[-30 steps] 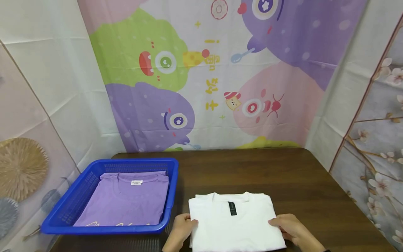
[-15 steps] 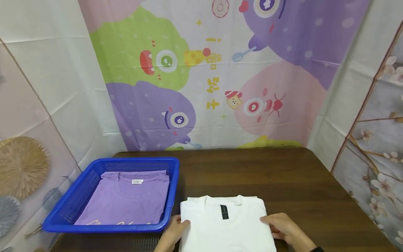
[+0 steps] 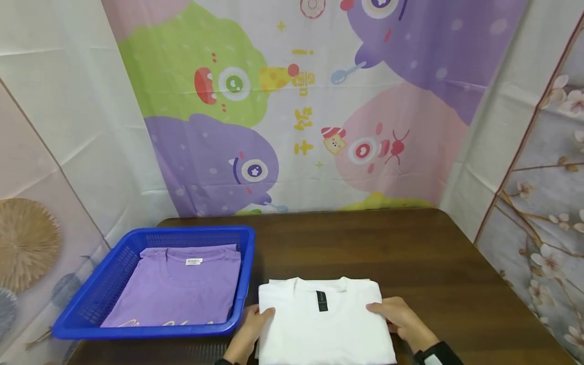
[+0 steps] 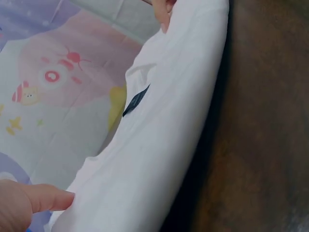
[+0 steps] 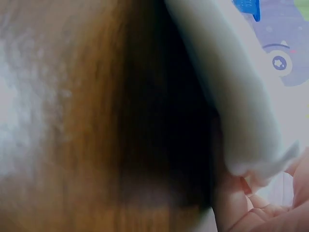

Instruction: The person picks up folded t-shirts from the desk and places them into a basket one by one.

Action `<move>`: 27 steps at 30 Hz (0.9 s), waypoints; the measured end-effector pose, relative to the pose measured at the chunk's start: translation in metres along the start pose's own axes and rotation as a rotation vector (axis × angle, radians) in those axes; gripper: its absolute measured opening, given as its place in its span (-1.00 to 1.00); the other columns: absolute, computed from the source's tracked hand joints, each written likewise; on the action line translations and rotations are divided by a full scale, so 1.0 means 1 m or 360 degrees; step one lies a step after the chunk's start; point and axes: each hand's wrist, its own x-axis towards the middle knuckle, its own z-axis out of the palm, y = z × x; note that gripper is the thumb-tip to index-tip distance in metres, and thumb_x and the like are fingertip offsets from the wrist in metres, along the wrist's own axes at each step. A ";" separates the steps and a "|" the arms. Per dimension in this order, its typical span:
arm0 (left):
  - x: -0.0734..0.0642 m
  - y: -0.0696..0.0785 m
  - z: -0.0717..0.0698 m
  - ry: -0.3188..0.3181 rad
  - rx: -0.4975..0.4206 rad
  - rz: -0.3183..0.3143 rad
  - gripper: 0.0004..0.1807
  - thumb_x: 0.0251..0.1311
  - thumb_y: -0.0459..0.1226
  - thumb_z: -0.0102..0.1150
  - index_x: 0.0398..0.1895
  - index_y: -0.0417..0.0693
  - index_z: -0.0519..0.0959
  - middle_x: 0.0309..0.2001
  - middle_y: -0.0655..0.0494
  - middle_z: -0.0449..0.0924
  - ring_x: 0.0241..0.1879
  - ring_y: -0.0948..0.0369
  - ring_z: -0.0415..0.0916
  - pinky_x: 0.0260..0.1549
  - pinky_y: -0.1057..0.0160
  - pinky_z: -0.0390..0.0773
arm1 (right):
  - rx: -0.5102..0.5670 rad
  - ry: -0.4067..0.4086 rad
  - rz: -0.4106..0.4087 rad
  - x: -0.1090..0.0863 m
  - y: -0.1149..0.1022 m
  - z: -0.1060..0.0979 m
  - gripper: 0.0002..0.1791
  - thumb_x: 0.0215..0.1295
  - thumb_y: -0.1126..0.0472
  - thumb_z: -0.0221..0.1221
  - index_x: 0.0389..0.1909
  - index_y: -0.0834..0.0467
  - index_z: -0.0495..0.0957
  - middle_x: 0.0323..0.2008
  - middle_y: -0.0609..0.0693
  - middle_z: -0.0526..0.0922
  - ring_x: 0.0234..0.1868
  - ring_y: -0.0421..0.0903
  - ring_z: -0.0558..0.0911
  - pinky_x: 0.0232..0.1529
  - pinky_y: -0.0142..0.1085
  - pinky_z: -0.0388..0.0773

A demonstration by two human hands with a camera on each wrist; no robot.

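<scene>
A neatly folded white T-shirt (image 3: 326, 334) with a black neck label (image 3: 322, 301) spans the space between both hands at the near side of the table. My left hand (image 3: 248, 328) pinches its left edge, thumb on top. On the opposite edge, my right hand (image 3: 402, 318) grips with the thumb above and the other fingers underneath, as the right wrist view also shows at the shirt's corner (image 5: 251, 140). Along the shirt's near fold, the left wrist view has a dark shadow over the table. The shirt's lowest part is cut off in the head view.
Left of the shirt stands a blue plastic basket (image 3: 150, 332), holding a folded purple T-shirt (image 3: 182, 294) with a white label. Its right wall is close to my left hand. The brown wooden table (image 3: 347, 243) extends back to a cartoon-print cloth (image 3: 301, 187).
Both hands have carried the white T-shirt leftward, closer to the basket. The grip on each edge stays the same, and the head view has shifted slightly.
</scene>
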 end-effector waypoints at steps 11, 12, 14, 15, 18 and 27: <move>-0.008 0.001 0.004 0.0152 0.0013 0.0193 -0.61 0.23 -0.31 0.05 -0.01 -0.51 0.43 -0.26 -0.30 0.61 -0.38 0.17 0.54 -0.45 0.23 0.53 | 0.0086 -0.0021 -0.0063 -0.006 -0.003 0.005 -0.50 0.21 0.23 0.17 0.07 0.51 0.44 -0.42 0.00 0.69 -0.45 -0.16 0.64 -0.38 -0.27 0.62; -0.008 0.001 0.004 0.0169 0.0019 0.0207 -0.62 0.23 -0.31 0.06 -0.02 -0.48 0.45 -0.26 -0.29 0.62 -0.39 0.18 0.53 -0.45 0.24 0.52 | 0.0085 -0.0012 -0.0064 -0.007 -0.003 0.005 -0.50 0.22 0.22 0.17 0.07 0.50 0.44 -0.41 0.01 0.69 -0.45 -0.16 0.64 -0.38 -0.26 0.62; -0.010 0.002 0.006 0.0205 0.0029 0.0252 -0.66 0.21 -0.31 0.09 -0.06 -0.44 0.48 -0.27 -0.27 0.64 -0.41 0.20 0.53 -0.46 0.26 0.51 | 0.0077 0.0002 -0.0076 -0.008 -0.005 0.005 -0.50 0.22 0.21 0.16 0.08 0.49 0.43 -0.40 0.01 0.69 -0.45 -0.16 0.64 -0.39 -0.27 0.61; -0.010 0.003 0.007 0.0218 0.0033 0.0276 -0.68 0.21 -0.32 0.10 -0.09 -0.43 0.49 -0.27 -0.26 0.65 -0.42 0.22 0.53 -0.46 0.26 0.51 | 0.0069 0.0003 -0.0083 -0.010 -0.006 0.005 -0.49 0.23 0.21 0.16 0.09 0.49 0.42 -0.39 0.01 0.69 -0.44 -0.16 0.64 -0.39 -0.27 0.61; -0.012 0.006 0.009 0.0266 0.0087 0.0361 -0.75 0.18 -0.33 0.14 -0.17 -0.40 0.53 -0.30 -0.25 0.67 -0.44 0.23 0.52 -0.46 0.28 0.50 | 0.0072 0.0012 -0.0088 -0.013 -0.007 0.004 -0.49 0.23 0.19 0.16 0.09 0.46 0.43 -0.41 0.00 0.69 -0.45 -0.16 0.63 -0.40 -0.28 0.60; -0.020 0.012 0.010 0.0359 0.0190 0.0536 -0.81 0.11 -0.37 0.23 -0.27 -0.37 0.56 -0.37 -0.18 0.70 -0.46 0.25 0.50 -0.48 0.36 0.46 | 0.0095 0.0064 -0.0114 -0.021 -0.012 0.006 -0.56 0.21 0.19 0.19 0.02 0.42 0.49 -0.46 -0.04 0.65 -0.46 -0.17 0.61 -0.41 -0.28 0.58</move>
